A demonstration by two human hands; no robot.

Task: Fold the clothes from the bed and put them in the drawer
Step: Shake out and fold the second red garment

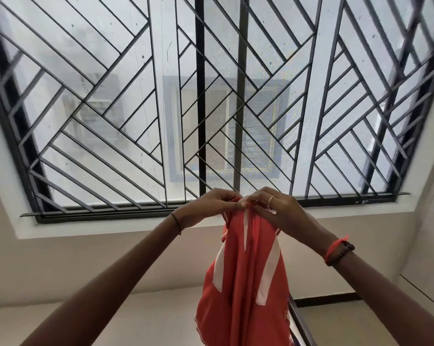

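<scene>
Holding the garment point(243, 283) up in front of me, I have both hands raised and almost touching at its top edge. My left hand point(206, 208) pinches the bunched fabric from the left, with the fingers curled onto it. My right hand point(273, 211) pinches the same bunch from the right, thumb and fingertips clamped on the cloth.

The garment is orange-red with white stripes. It hangs free from the hands in loose folds, and its lower end runs out of the bottom of the view, so I cannot tell what kind of garment it is.

On my right hand I see a thin ring point(270, 199), and on that wrist an orange thread beside a dark bead bracelet point(338, 249). A thin black band point(177, 224) circles my left wrist.

Behind the hands is a wide window with a dark grille point(136, 96) of slanted bars; a blurred building shows through it. A white sill point(86, 226) runs under the window, with a pale wall point(86, 270) below. A dark rail point(300, 320) slants just beside the garment's lower right edge.
</scene>
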